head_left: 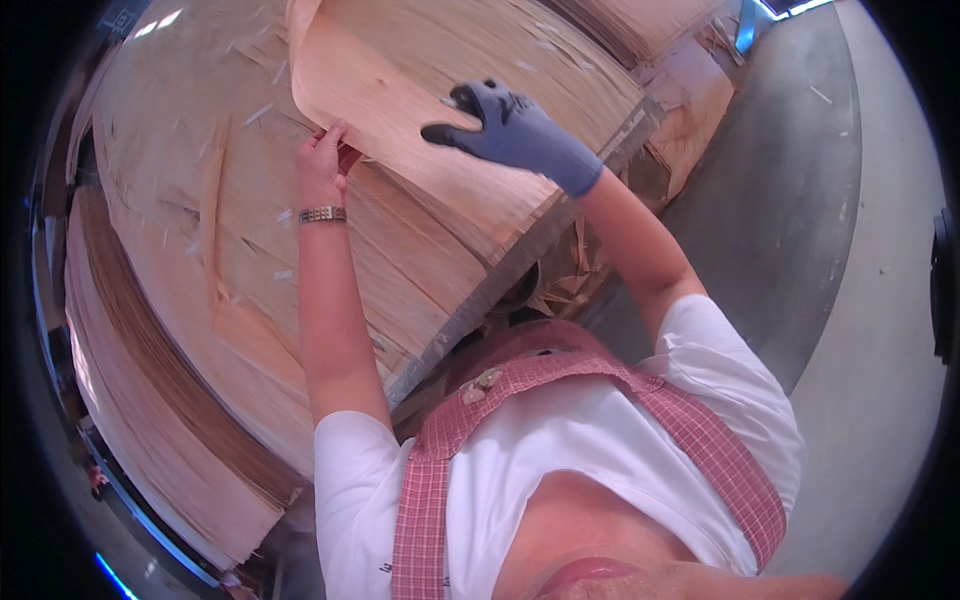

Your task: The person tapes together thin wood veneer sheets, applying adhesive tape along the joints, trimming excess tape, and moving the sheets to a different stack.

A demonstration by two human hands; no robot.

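Pinching edge of curled veneer sheet (390, 115), upper centre of frame, with bare left hand (326, 160); holding gloved right hand (505, 125) unclenched over same sheet, cannot tell if touching; reaching across broad wood stack (160, 120), upper left.

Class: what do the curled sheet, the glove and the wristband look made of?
Curled sheet: probably wood veneer, matte, given its thin, bending edge and tan tone. Glove: perhaps knitted fabric, dull, given its soft, snug fit. Wristband: likely metal, shiny, given its glinting links.
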